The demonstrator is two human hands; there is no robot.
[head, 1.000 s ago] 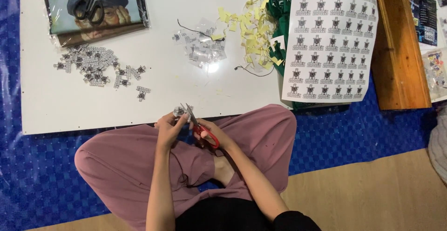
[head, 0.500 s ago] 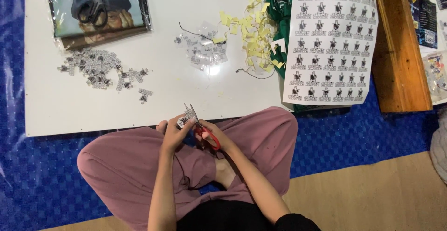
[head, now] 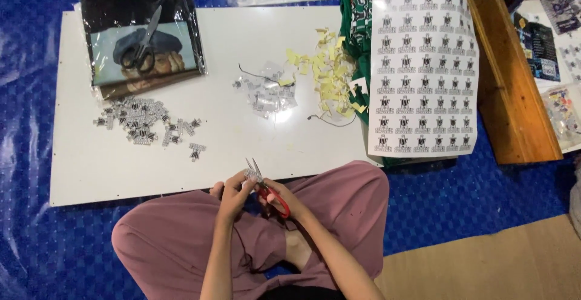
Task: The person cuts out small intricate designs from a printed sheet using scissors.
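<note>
I sit cross-legged at the near edge of a low white board (head: 78,173). My right hand (head: 279,195) grips red-handled scissors (head: 266,188) whose blades point up and away from me. My left hand (head: 230,196) pinches a small printed sticker piece (head: 249,175) right at the blades. A pile of cut-out stickers (head: 142,121) lies on the board to the left. A second heap of clear-backed pieces (head: 266,93) sits at the middle, and yellow backing scraps (head: 330,76) lie to its right.
A printed sticker sheet (head: 423,64) hangs over green cloth at the board's right edge. Black scissors (head: 140,49) rest on a wrapped picture at the far left. A wooden tray (head: 508,76) stands to the right. Blue tarp (head: 36,251) covers the floor.
Both hands have stayed together over my lap, shifting slightly. The scissor blades now point upward by the sticker piece. The camera view has tilted down a little.
</note>
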